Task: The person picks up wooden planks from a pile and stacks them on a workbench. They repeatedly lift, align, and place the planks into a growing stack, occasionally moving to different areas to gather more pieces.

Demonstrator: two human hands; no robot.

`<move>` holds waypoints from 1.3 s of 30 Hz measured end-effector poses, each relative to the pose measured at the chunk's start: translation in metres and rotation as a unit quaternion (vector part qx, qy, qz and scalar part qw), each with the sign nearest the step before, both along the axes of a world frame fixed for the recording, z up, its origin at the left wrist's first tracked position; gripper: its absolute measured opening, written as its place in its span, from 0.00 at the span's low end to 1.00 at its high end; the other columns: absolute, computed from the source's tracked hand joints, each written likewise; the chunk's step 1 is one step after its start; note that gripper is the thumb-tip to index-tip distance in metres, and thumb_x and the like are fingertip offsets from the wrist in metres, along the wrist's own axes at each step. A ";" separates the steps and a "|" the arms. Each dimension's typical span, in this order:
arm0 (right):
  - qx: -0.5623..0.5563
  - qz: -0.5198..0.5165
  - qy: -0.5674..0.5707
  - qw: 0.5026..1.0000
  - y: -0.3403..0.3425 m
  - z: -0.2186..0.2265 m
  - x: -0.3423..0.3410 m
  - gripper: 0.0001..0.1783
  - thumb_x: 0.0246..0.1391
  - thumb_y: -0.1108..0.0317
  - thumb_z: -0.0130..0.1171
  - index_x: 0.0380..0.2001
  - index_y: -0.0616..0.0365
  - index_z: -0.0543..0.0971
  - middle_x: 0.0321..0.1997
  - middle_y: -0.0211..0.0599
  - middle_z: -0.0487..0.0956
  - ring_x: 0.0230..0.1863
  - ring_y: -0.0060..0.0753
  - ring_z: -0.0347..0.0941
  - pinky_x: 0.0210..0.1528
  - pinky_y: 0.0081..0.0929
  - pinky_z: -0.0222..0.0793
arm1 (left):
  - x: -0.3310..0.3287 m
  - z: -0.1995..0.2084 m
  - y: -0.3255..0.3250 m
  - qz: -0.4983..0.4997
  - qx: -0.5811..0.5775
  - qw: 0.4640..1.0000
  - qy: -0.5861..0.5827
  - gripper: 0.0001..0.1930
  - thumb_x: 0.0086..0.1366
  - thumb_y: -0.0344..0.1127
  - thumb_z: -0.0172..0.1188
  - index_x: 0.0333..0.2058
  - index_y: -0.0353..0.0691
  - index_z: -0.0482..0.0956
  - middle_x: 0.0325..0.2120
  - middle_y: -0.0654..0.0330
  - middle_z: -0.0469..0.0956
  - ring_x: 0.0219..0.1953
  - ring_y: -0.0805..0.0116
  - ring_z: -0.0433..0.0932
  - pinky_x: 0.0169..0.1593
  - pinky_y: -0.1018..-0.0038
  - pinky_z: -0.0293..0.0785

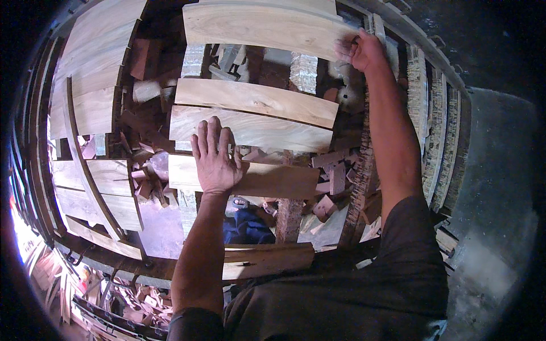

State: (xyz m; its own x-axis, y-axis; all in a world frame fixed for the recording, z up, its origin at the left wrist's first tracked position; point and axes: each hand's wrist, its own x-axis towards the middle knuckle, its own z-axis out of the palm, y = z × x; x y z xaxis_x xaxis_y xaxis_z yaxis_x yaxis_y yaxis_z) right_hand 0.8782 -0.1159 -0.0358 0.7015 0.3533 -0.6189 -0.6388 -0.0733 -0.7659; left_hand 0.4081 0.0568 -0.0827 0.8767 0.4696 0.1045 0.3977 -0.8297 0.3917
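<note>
My left hand (218, 165) lies palm down with its fingers stretched and spread. It rests over a pale wooden board (278, 181), and its fingertips reach onto the board above, a grey-grained plank (273, 129). A third plank (256, 101) sits just beyond that one. Farther off, my right hand (364, 52) is at the right end of a wide, light board (267, 27). Its fingers are smeared by motion near that end, so whether they grip the wood cannot be made out.
The boards lie across a rack of rough-edged bars (361, 187), with gaps between them. Wood offcuts (324, 207) show beneath. More boards (94, 108) cover the left side under a curved dark strip (85, 165). A short board (267, 260) lies by my body. Grey floor (492, 187) stretches along the right.
</note>
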 end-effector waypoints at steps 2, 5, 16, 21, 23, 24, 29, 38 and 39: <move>0.009 0.004 0.001 1.000 0.001 -0.001 0.002 0.29 0.73 0.46 0.43 0.52 0.65 0.74 0.51 0.60 0.82 0.53 0.66 0.80 0.63 0.70 0.68 | 0.000 0.002 0.000 -0.001 -0.008 1.000 -0.003 0.27 0.66 0.47 0.53 0.61 0.40 0.73 0.73 0.48 0.58 0.77 0.41 0.50 0.76 0.41 0.40; 0.018 -0.014 -0.010 1.000 0.007 -0.006 -0.002 0.28 0.73 0.47 0.44 0.53 0.65 0.74 0.51 0.63 0.81 0.54 0.70 0.78 0.64 0.73 0.66 | 0.000 0.002 0.001 0.001 -0.009 1.000 -0.004 0.28 0.65 0.47 0.53 0.61 0.40 0.72 0.73 0.46 0.58 0.76 0.39 0.51 0.75 0.40 0.41; 0.038 -0.031 -0.001 0.999 0.004 0.005 -0.010 0.34 0.67 0.41 0.54 0.58 0.62 0.71 0.57 0.57 0.78 0.57 0.66 0.77 0.65 0.67 0.67 | -0.002 0.007 0.002 -0.007 -0.018 1.000 -0.011 0.34 0.57 0.46 0.58 0.61 0.38 0.69 0.72 0.44 0.57 0.74 0.36 0.52 0.74 0.37 0.43; -0.005 0.034 -0.032 0.999 0.000 -0.005 0.005 0.35 0.64 0.40 0.59 0.56 0.63 0.72 0.51 0.54 0.82 0.55 0.60 0.80 0.61 0.58 0.73 | -0.001 0.011 0.003 -0.001 -0.028 1.000 -0.010 0.32 0.59 0.49 0.57 0.59 0.38 0.70 0.72 0.44 0.57 0.74 0.36 0.53 0.73 0.37 0.45; -0.018 0.043 -0.035 0.998 0.000 -0.010 0.009 0.34 0.64 0.40 0.59 0.55 0.61 0.73 0.50 0.52 0.83 0.55 0.58 0.80 0.60 0.57 0.74 | -0.001 0.010 0.003 0.000 -0.028 0.999 -0.017 0.31 0.59 0.49 0.56 0.59 0.38 0.70 0.72 0.44 0.58 0.74 0.36 0.53 0.73 0.37 0.45; -0.027 0.040 -0.036 0.998 0.000 -0.012 0.009 0.33 0.64 0.40 0.59 0.55 0.61 0.73 0.49 0.52 0.83 0.54 0.57 0.81 0.60 0.57 0.74 | -0.001 0.010 0.003 0.001 -0.029 0.999 -0.020 0.31 0.60 0.49 0.56 0.59 0.38 0.71 0.72 0.44 0.58 0.74 0.36 0.53 0.73 0.37 0.45; -0.016 -0.003 -0.034 0.999 0.001 -0.008 -0.003 0.30 0.65 0.40 0.58 0.54 0.56 0.76 0.47 0.46 0.85 0.50 0.51 0.82 0.54 0.51 0.76 | -0.001 0.009 0.003 0.002 -0.027 1.000 -0.012 0.31 0.61 0.49 0.55 0.60 0.38 0.71 0.71 0.45 0.58 0.74 0.38 0.53 0.74 0.38 0.46; -0.289 0.135 -0.275 0.907 -0.049 0.004 -0.113 0.38 0.59 0.37 0.63 0.60 0.57 0.77 0.57 0.42 0.80 0.60 0.41 0.75 0.62 0.43 0.67 | 0.000 0.015 0.003 0.006 -0.026 1.000 -0.010 0.30 0.60 0.48 0.57 0.58 0.38 0.71 0.70 0.44 0.60 0.73 0.38 0.55 0.74 0.39 0.47; -0.309 0.145 -0.313 0.886 -0.076 -0.039 -0.116 0.38 0.58 0.38 0.64 0.60 0.57 0.78 0.55 0.41 0.81 0.60 0.41 0.74 0.63 0.41 0.65 | 0.003 0.016 0.003 0.000 -0.025 1.000 -0.013 0.30 0.60 0.48 0.57 0.58 0.38 0.71 0.70 0.44 0.60 0.73 0.38 0.55 0.74 0.39 0.47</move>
State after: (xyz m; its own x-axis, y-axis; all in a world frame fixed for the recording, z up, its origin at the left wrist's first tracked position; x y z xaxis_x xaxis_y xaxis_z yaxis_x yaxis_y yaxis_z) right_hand 0.7626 -0.1919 -0.0747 0.9112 0.3029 -0.2791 0.0102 -0.6941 -0.7198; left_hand 0.4108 0.0595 -0.0663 0.8742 0.4746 0.1030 0.3871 -0.8090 0.4423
